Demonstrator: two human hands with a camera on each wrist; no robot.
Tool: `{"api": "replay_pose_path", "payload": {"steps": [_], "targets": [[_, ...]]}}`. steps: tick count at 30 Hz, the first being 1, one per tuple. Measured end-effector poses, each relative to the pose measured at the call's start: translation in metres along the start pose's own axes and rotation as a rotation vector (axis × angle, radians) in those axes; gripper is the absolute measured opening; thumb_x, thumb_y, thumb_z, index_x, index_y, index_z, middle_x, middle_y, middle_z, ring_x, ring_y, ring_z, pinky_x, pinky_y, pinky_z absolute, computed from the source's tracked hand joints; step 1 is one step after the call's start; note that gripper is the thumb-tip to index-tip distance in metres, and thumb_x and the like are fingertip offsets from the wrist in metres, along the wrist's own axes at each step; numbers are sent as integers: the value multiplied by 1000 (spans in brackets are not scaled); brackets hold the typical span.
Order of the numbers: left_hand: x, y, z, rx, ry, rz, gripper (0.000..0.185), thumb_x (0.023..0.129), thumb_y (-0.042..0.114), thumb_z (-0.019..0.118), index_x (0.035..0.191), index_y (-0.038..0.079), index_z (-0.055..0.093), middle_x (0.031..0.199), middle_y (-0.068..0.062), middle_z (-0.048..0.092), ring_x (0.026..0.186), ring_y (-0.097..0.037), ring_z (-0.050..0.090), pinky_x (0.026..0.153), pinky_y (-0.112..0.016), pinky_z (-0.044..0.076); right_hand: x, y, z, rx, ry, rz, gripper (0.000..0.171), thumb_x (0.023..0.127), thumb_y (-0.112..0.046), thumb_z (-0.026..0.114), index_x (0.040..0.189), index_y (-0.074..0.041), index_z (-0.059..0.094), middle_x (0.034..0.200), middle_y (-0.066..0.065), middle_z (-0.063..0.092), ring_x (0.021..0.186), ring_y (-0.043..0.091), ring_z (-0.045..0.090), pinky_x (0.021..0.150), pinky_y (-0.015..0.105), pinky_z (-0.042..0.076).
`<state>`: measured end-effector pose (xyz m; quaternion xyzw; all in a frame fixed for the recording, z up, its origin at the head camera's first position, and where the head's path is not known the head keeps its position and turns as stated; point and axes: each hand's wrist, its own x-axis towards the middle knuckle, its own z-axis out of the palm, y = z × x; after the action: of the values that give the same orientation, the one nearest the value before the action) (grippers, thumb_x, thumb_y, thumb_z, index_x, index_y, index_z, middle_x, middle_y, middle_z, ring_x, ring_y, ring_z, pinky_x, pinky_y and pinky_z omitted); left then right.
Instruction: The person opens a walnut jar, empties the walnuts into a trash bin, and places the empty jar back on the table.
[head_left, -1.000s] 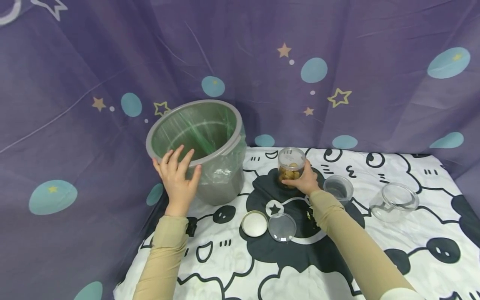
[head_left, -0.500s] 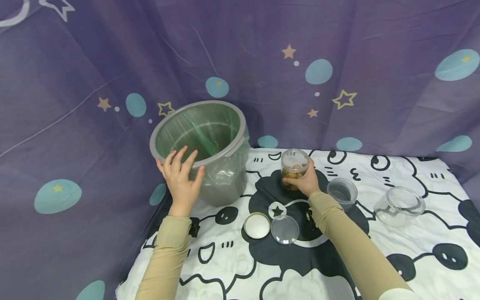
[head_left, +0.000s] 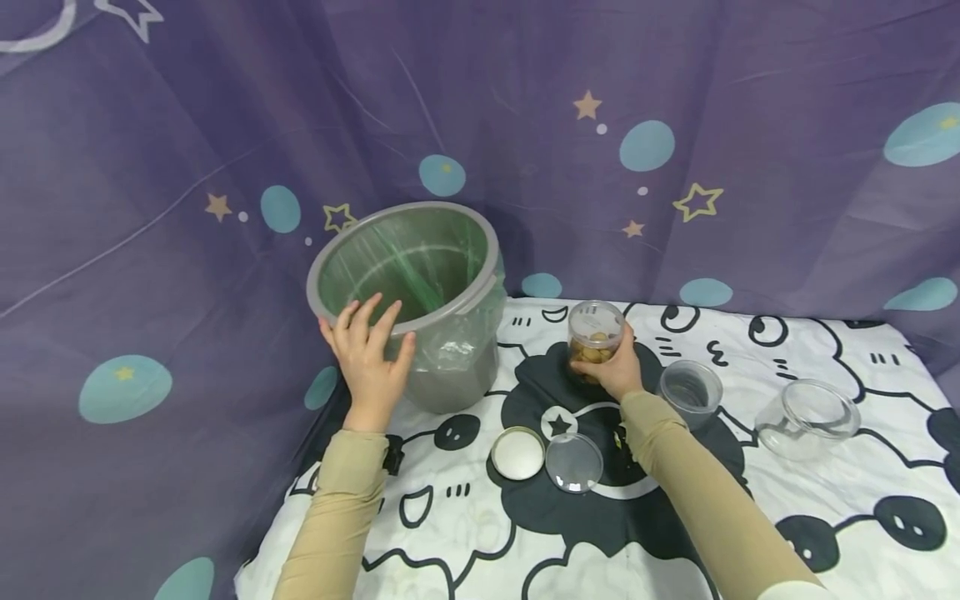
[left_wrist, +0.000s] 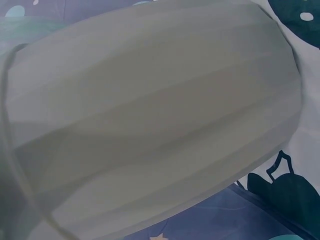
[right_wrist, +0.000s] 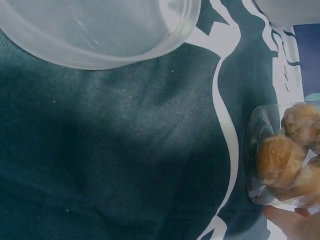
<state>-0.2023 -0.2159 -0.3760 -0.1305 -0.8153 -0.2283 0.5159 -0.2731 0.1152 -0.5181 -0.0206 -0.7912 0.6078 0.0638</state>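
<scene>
In the head view my left hand (head_left: 369,367) has its fingers spread against the near rim of a grey bin (head_left: 450,383) lined with a thin green bag. The bin's ribbed grey wall (left_wrist: 150,110) fills most of the left wrist view, where the hand is out of sight. My right hand (head_left: 618,367) grips a clear lidded jar (head_left: 596,323) from its right side, thumb across the front. Round brown pieces (right_wrist: 280,160), nut-like in look, show through its wall in the right wrist view. The jar stands upright; whether its base touches the cloth cannot be told.
In front lie a gold-rimmed white lid (head_left: 517,454) and a clear round lid (head_left: 574,463). A small clear tub (head_left: 691,390) stands right of the jar, and a larger clear jar (head_left: 808,417) farther right. A purple curtain (head_left: 510,100) hangs behind the patterned cloth (head_left: 480,533).
The head view has turned slightly, so everything sits a little farther right in it. Both hands, the jar and the bin keep their places relative to one another.
</scene>
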Motion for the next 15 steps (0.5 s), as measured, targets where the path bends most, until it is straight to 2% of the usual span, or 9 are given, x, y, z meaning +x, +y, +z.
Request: {"api": "replay_pose_path", "payload": {"steps": [7, 15], "targets": [[-2, 1, 2, -12, 18, -4, 51, 94, 53, 48, 112, 10, 67, 123, -14, 58, 120, -36, 41, 109, -66, 0, -2, 3, -3, -126, -9, 9, 114, 63, -19, 87, 150, -17, 13, 134, 25, 47, 121, 40, 47, 103, 51, 37], [0, 1, 2, -13, 19, -2, 51, 94, 53, 48, 113, 10, 67, 123, -15, 58, 121, -36, 41, 109, -66, 1, -3, 2, -6, -149, -46, -18, 113, 62, -20, 89, 149, -20, 18, 135, 23, 46, 120, 40, 48, 97, 52, 43]]}}
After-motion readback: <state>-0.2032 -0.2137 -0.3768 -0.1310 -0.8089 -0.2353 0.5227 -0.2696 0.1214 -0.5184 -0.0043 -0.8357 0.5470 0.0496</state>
